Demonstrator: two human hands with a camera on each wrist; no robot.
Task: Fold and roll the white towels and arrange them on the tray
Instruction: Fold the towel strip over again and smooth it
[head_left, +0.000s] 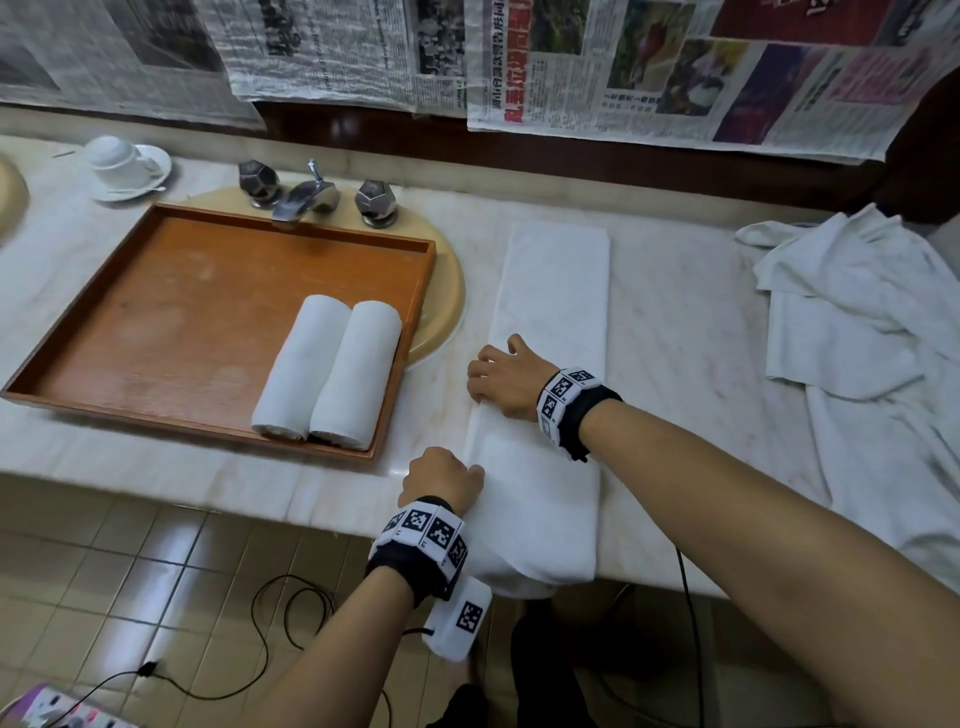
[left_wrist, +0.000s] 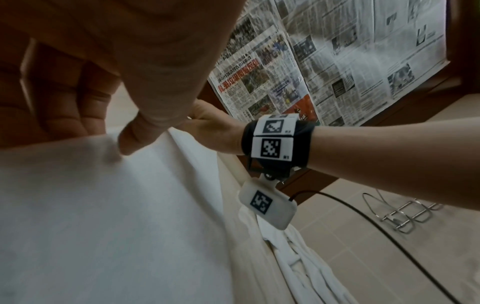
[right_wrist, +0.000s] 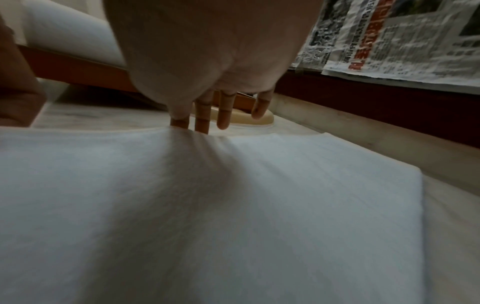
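Observation:
A long folded white towel (head_left: 556, 291) lies front to back on the marble counter, and its near end hangs over the front edge. My left hand (head_left: 447, 475) grips the towel's left edge near the counter front; thumb and fingers pinch the cloth (left_wrist: 103, 205) in the left wrist view. My right hand (head_left: 493, 382) sits farther back on the same edge with fingers curled down over it, and the towel (right_wrist: 233, 205) puckers under them. To the left, the orange wooden tray (head_left: 156, 312) holds two rolled white towels (head_left: 304, 364) (head_left: 358, 374) side by side at its front right.
A heap of unfolded white towels (head_left: 857, 322) covers the counter's right end. Behind the tray stand a metal faucet (head_left: 306, 197) and its two knobs, over a beige basin rim (head_left: 447, 291). A cup on a saucer (head_left: 119, 161) sits far left. Newspapers cover the wall.

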